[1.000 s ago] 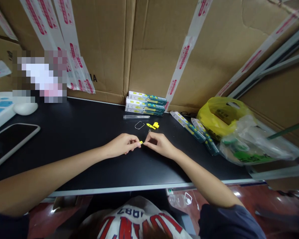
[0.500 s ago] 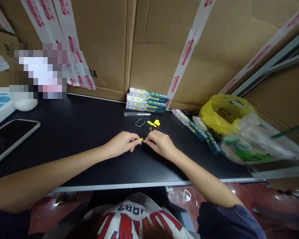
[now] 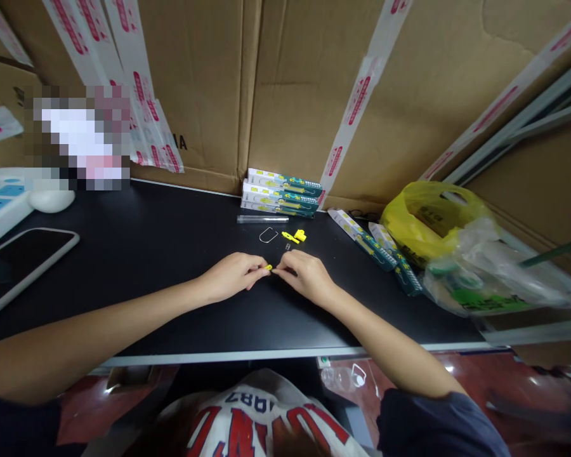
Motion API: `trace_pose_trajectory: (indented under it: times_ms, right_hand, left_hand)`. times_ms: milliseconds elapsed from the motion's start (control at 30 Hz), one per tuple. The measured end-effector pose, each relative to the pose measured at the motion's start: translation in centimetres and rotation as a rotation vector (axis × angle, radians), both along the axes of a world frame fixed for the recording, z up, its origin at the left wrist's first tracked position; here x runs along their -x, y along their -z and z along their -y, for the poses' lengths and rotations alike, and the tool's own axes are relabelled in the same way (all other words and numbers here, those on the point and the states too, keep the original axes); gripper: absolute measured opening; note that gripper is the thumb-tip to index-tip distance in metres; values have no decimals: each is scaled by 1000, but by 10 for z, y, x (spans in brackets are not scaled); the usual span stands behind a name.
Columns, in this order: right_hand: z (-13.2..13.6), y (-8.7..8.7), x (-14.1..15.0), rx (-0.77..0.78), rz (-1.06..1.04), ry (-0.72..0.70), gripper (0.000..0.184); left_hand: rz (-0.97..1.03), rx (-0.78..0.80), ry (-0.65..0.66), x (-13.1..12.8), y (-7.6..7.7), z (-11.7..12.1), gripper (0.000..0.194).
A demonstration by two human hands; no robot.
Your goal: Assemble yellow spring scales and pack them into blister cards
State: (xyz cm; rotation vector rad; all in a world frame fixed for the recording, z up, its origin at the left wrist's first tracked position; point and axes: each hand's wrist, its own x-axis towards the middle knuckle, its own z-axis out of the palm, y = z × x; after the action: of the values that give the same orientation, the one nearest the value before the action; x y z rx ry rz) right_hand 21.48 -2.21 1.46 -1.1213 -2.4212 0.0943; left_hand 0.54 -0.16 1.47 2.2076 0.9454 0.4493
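Note:
Between thumb and fingers, my left hand [image 3: 238,273] pinches a small yellow plastic part [image 3: 269,267]. My right hand [image 3: 304,274] is closed in a pinch right beside that part; whatever its fingertips hold is too small to make out. Just beyond my hands lie a bent wire loop [image 3: 268,242], a slim yellow piece [image 3: 290,237], a chunkier yellow piece [image 3: 301,235] and a small metal spring-like part [image 3: 288,247]. A clear plastic tube [image 3: 262,219] lies behind them on the black tabletop [image 3: 181,235].
Several printed boxes [image 3: 280,197] are stacked against the cardboard wall. More boxes [image 3: 361,238] lie to the right, near a yellow plastic bag [image 3: 428,219] and a clear bag [image 3: 490,273]. A phone [image 3: 26,273] and a white power strip [image 3: 2,203] occupy the left side.
Both hands stay nearly in place, still pinched close together. The small yellow part has shifted only slightly in the left fingers. The whole view has moved a little.

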Motion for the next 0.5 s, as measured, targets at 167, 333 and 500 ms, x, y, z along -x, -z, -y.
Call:
trace_pose_trajectory:
  times_ms: [167,333,500]
  right_hand:
    - [-2,-1,-1,116,-88,-9,15]
    - [-1,-1,0,193,-97,9,15]
    - [0,1,3,202,-123,26,18]
  left_hand:
    - [-80,-46,20,2,-3,-1,28]
    - [-156,-117,48,3,-4,-2,28]
    - [-217,-183,40,1,-1,-1,28]
